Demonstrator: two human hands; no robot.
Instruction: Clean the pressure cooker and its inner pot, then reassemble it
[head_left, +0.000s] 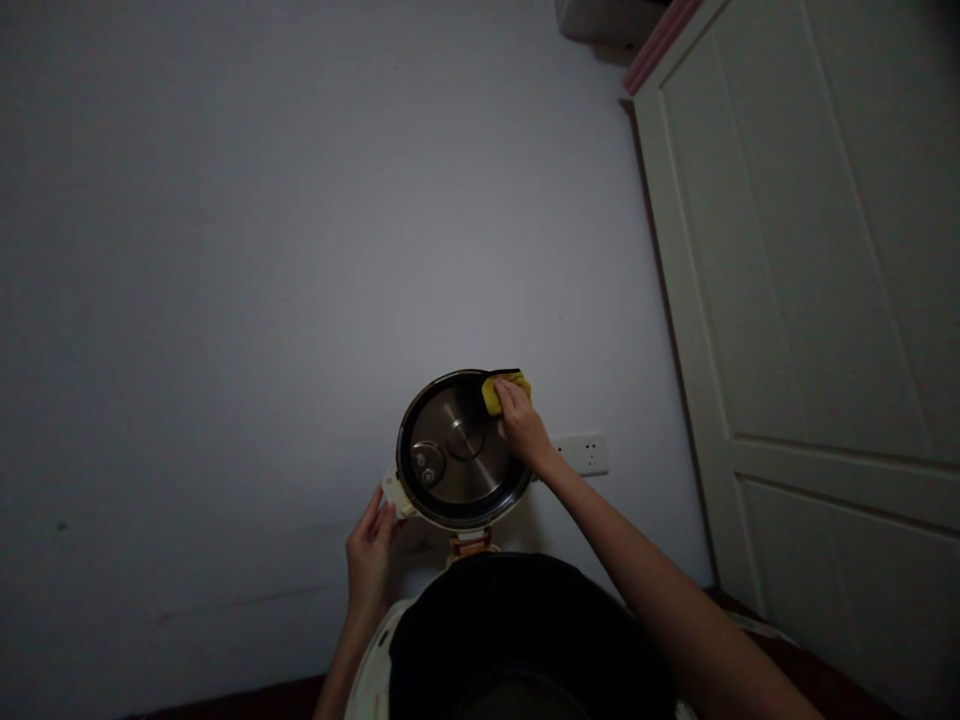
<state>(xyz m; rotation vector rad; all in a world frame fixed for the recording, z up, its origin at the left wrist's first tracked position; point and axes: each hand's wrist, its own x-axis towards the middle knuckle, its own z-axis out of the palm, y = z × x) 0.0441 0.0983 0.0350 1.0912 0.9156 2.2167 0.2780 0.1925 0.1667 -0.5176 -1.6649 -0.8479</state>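
Pretty dim in here, plain wall (300, 250) behind the raised lid (465, 475), pale panelling (795, 250) off right. Right hand (523, 430) has its grip pinched on a yellow cloth (490, 397) at the lid's far-right edge; left hand (367, 550) holds its left tab (394, 490).

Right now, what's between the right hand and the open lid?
A yellow cloth: the right hand holds it at the upper right rim of the lid, seen in the head view.
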